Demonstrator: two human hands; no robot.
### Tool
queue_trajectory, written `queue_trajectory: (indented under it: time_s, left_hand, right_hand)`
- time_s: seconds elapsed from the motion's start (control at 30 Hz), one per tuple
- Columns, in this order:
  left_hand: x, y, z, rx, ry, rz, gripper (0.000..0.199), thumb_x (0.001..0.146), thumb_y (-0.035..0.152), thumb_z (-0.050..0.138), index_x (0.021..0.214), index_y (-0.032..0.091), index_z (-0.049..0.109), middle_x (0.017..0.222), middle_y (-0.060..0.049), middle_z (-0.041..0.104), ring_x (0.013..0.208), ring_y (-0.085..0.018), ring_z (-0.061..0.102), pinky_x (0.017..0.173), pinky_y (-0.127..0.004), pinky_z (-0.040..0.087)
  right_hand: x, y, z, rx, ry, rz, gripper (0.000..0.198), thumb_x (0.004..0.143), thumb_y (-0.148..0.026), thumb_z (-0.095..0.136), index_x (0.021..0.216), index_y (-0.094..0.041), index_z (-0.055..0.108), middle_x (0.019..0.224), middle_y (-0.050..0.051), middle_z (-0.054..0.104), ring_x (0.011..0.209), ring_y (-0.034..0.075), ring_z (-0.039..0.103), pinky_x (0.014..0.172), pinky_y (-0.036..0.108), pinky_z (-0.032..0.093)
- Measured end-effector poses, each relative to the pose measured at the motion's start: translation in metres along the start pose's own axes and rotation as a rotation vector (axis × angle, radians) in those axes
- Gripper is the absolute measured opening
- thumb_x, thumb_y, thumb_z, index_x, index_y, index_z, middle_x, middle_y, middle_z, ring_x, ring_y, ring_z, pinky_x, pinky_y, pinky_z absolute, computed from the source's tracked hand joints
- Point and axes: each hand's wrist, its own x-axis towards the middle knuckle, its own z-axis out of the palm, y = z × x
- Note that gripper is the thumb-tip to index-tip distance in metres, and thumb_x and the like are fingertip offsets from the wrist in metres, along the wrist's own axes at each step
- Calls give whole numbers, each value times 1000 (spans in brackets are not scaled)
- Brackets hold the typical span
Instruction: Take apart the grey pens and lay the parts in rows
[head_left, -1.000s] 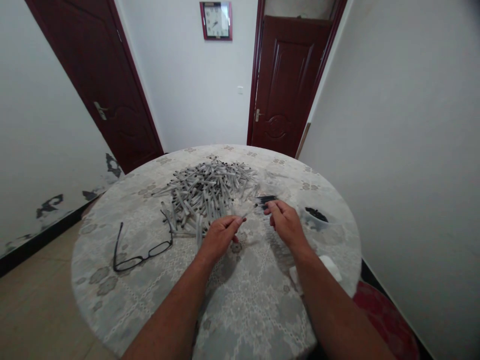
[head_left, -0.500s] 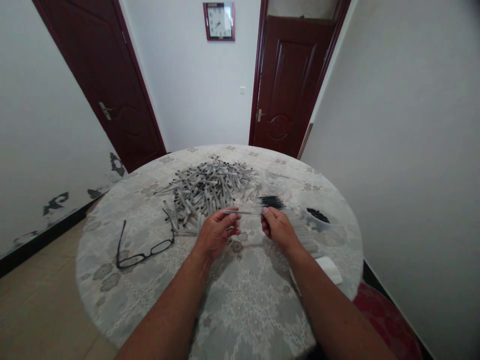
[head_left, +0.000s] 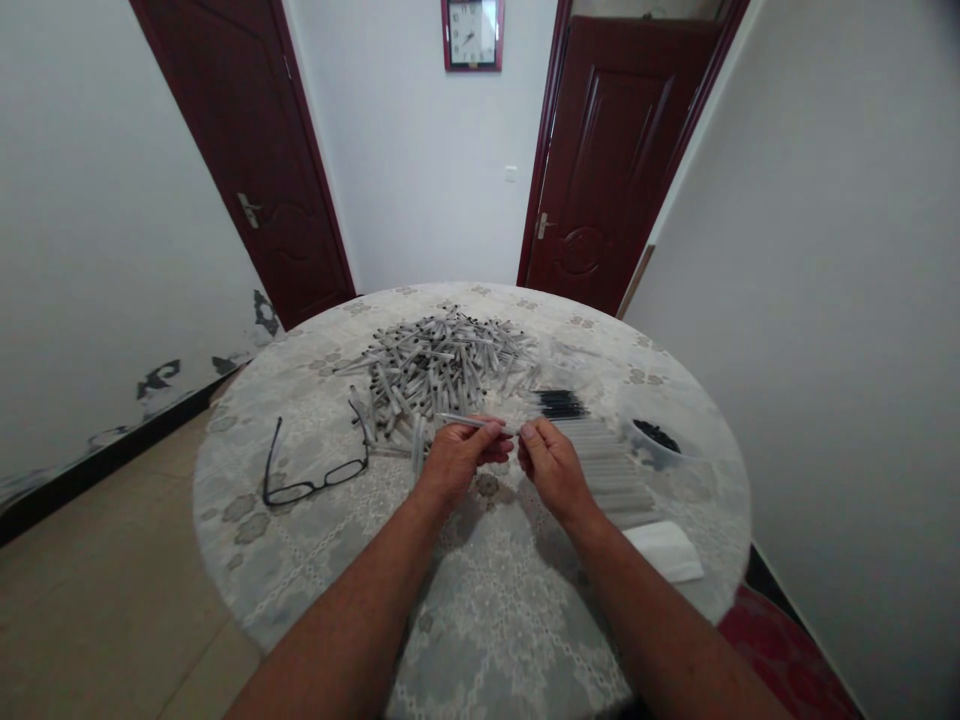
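My left hand [head_left: 459,455] is closed on a thin, pale pen barrel [head_left: 463,420], which lies across its fingers with its far end pointing left. Close by on the right, my right hand [head_left: 553,462] has thumb and fingers pinched together at the barrel's near end. Whatever those fingertips hold is too small to make out. Behind the left hand spreads a heap of pale pens [head_left: 431,365] with dark ends. Black pen refills [head_left: 559,404] lie in a bunch just beyond the right hand, and a row of clear tubes [head_left: 611,465] lies beside it.
A bowl of small black parts [head_left: 657,437] stands at the right. A folded white cloth or paper [head_left: 664,550] lies near the right forearm. Black-framed glasses [head_left: 319,483] rest at the left on the round, patterned tablecloth [head_left: 510,620]. Clear plastic [head_left: 574,362] lies at the back.
The hands have come closer together, the left moving toward the right. The barrel now tilts and sticks out left of the left hand. The whole view has shifted slightly.
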Motion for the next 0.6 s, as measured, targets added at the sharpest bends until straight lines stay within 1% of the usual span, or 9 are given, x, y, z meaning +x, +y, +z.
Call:
queue_trajectory:
  time_s: [0.1,0.2,0.27,0.3,0.33,0.37,0.47,0.53,0.6]
  left_hand:
    - [0,2,1,-15,17,2,41,76,46,86,96,12,74,90,-13,79,76,-22,76,72,-34,63]
    - [0,3,0,-28,59,8,41,75,45,87,95,11,75,86,-12,79,74,-21,75,70,-33,63]
    - [1,4,-1,-37,76,18,40,76,44,86,95,11,75,86,-12,79,73,-20,75,70,-32,63]
    - [1,4,-1,-39,78,22,39,77,44,86,95,11,75,87,-12,79,74,-19,74,70,-32,63]
    - [1,3,-2,-39,77,28,39,77,44,86,95,11,75,88,-12,79,74,-19,74,70,-31,63]
    - [1,3,-2,-36,74,34,39,78,44,85,96,11,75,88,-12,79,74,-19,74,70,-31,63]
    - [1,2,-3,-17,50,39,39,78,44,85,96,12,75,89,-11,79,74,-20,74,68,-31,63]
    - [1,1,-3,-5,28,32,38,78,43,85,96,12,74,88,-11,79,74,-20,74,68,-32,63]
    - [1,1,-3,-2,11,25,38,78,43,86,95,12,74,87,-10,78,73,-20,74,67,-32,63]
  right_hand:
    - [-1,-3,1,94,13,18,32,101,-50,51,83,-23,53,68,-3,54,60,14,48,55,24,39]
    - [-1,-4,2,181,19,4,21,94,-44,63,98,-23,57,74,-3,55,62,13,50,56,24,40]
    - [-2,-3,2,222,34,-11,28,92,-43,67,112,-25,58,83,-2,59,65,13,52,56,24,42]
    - [-2,-3,2,230,44,-11,31,92,-44,66,115,-25,58,87,-1,60,65,14,53,56,25,42]
    - [-2,-2,1,231,50,-2,29,94,-47,62,114,-25,59,88,0,61,65,13,54,55,25,42]
    - [-2,-1,1,227,50,17,28,97,-50,58,108,-24,60,85,0,61,63,13,53,54,25,41]
    - [0,1,0,170,11,69,44,102,-57,44,83,-21,60,69,-1,56,56,14,49,51,26,39]
    - [1,1,-1,112,-14,71,48,103,-58,43,77,-22,59,62,-2,53,54,14,48,51,27,38]
    - [1,0,-1,59,-20,50,46,103,-56,45,75,-22,58,61,-2,53,55,14,48,53,27,37]
